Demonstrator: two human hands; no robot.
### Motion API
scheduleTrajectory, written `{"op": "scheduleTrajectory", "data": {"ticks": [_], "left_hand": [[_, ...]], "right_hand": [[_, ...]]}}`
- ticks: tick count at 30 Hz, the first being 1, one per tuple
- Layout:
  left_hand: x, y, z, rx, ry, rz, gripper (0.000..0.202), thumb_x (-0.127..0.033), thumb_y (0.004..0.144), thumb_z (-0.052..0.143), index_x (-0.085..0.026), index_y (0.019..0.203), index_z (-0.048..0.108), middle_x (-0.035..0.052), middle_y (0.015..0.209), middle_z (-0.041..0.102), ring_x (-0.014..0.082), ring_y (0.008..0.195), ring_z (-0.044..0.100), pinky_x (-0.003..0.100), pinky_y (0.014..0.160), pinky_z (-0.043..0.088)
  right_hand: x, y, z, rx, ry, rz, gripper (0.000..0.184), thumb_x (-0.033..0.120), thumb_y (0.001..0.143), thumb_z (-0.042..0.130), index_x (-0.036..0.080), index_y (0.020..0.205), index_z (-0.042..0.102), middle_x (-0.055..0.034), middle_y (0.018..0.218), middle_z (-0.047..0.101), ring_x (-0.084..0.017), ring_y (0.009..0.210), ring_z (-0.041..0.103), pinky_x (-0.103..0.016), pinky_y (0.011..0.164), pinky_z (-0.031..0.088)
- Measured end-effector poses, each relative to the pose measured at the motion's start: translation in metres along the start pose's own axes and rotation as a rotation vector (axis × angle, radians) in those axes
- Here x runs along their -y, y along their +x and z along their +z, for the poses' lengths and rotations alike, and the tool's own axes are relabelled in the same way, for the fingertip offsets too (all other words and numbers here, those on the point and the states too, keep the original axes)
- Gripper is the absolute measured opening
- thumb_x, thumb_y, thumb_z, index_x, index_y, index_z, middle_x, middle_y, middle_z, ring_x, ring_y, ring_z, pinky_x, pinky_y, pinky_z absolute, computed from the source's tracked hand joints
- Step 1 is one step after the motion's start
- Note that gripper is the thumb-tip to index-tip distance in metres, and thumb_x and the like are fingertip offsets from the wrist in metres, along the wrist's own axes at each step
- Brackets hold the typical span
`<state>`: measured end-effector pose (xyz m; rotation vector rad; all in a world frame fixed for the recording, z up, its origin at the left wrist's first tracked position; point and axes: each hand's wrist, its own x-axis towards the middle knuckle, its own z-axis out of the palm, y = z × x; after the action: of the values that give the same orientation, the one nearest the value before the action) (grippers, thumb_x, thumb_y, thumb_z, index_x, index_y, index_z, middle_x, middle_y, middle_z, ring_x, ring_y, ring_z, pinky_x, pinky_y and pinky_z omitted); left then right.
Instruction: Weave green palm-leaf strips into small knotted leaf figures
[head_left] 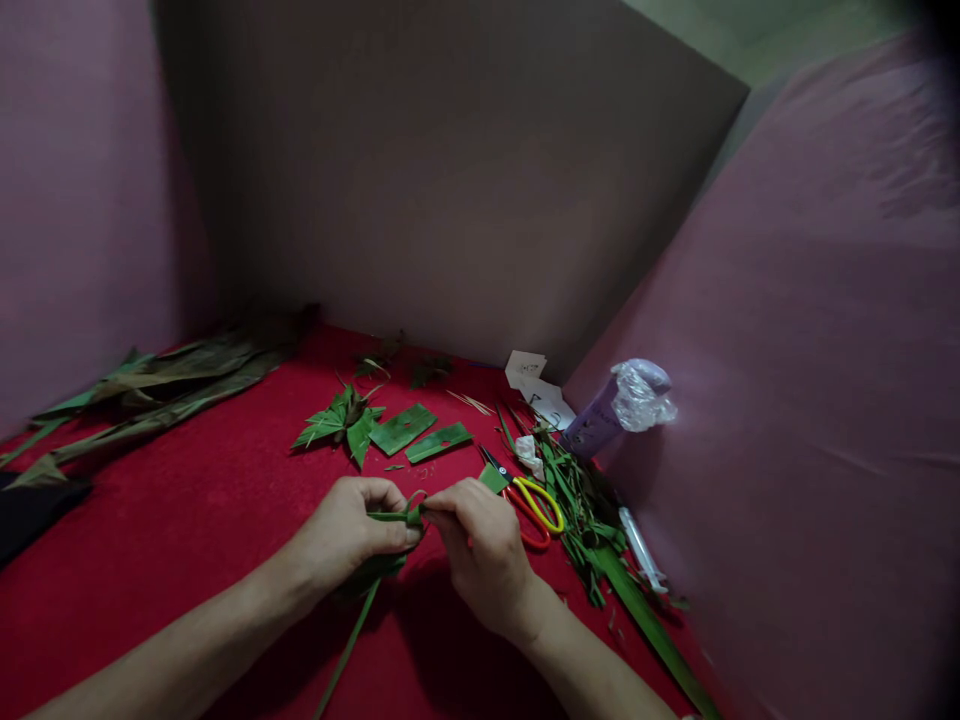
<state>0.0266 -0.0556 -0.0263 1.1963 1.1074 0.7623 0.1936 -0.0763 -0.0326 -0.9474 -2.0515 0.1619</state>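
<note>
Between thumb and fingers, my left hand (352, 525) pinches a folded green leaf strip (414, 516) above the red cloth. A long narrow tail of leaf (349, 645) hangs from it toward the lower edge. My right hand (480, 540) is closed at the strip's other side, its fingertips pinching a thin looped end. Part of the leaf piece is hidden behind the left fingers. Just right of my right hand lie scissors (536, 508) with one yellow and one red handle, and a small green leaf piece (493, 478) lies by their blades.
Cut leaf pieces (403, 428) and a star-shaped leaf bunch (341, 420) lie ahead. Long dried leaves (172, 385) are at left. At right are a scrap pile (577, 510), a syringe (641, 550), a purple container (596, 420) with clear plastic, and white papers (547, 400).
</note>
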Motion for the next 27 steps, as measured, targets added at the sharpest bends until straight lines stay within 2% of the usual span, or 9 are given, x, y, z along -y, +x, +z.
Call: {"op": "scheduleTrajectory", "data": {"ticks": [8,11,16,22,24,27], "left_hand": [[0.006,0.004,-0.002,0.024,-0.048,0.018,0.026,-0.028,0.056,0.074,-0.015,0.060,0.052,-0.0061,0.046,0.053,0.0078,0.042,0.046,0.020,0.044,0.034],[0.006,0.006,-0.003,0.032,-0.072,0.032,0.029,-0.032,0.058,0.074,-0.015,0.060,0.051,-0.0060,0.046,0.054,0.0072,0.043,0.045,0.020,0.044,0.033],[0.001,0.003,-0.001,0.002,-0.016,0.052,0.027,-0.030,0.056,0.075,-0.014,0.058,0.053,-0.0062,0.045,0.052,0.0070,0.042,0.044,0.019,0.044,0.032],[-0.004,-0.003,0.002,0.005,-0.026,0.043,0.026,-0.031,0.057,0.073,-0.014,0.058,0.054,-0.0084,0.040,0.049,0.0049,0.037,0.039,0.017,0.038,0.025],[-0.005,-0.003,0.003,0.026,-0.048,0.056,0.026,-0.030,0.057,0.074,-0.014,0.058,0.055,-0.0081,0.041,0.049,0.0049,0.038,0.040,0.017,0.039,0.026],[-0.005,-0.002,0.003,0.045,-0.075,0.067,0.025,-0.030,0.056,0.075,-0.014,0.058,0.056,-0.0079,0.042,0.049,0.0050,0.039,0.040,0.017,0.039,0.028]], "right_hand": [[0.008,0.001,-0.005,0.056,0.177,0.159,0.016,0.013,0.086,0.049,0.017,0.097,0.060,-0.0059,0.085,0.062,-0.016,0.078,0.055,-0.029,0.070,0.042],[0.008,0.002,-0.005,0.046,0.200,0.175,0.018,0.014,0.084,0.052,0.015,0.100,0.061,-0.0075,0.088,0.061,-0.017,0.081,0.055,-0.029,0.071,0.043],[0.009,0.002,-0.003,0.002,0.331,0.225,0.018,0.011,0.084,0.051,0.016,0.094,0.065,-0.0060,0.083,0.061,-0.015,0.077,0.057,-0.027,0.070,0.045],[0.007,0.003,-0.003,0.018,0.523,0.474,0.012,0.013,0.081,0.057,0.020,0.088,0.065,-0.0020,0.081,0.063,-0.014,0.075,0.058,-0.026,0.069,0.045],[0.007,0.004,-0.003,0.021,0.506,0.489,0.011,0.012,0.080,0.058,0.020,0.085,0.065,-0.0011,0.079,0.063,-0.014,0.075,0.057,-0.025,0.069,0.044],[0.008,0.003,-0.003,0.029,0.485,0.432,0.011,0.011,0.080,0.058,0.019,0.081,0.065,-0.0006,0.076,0.061,-0.013,0.073,0.056,-0.024,0.067,0.043]]}}
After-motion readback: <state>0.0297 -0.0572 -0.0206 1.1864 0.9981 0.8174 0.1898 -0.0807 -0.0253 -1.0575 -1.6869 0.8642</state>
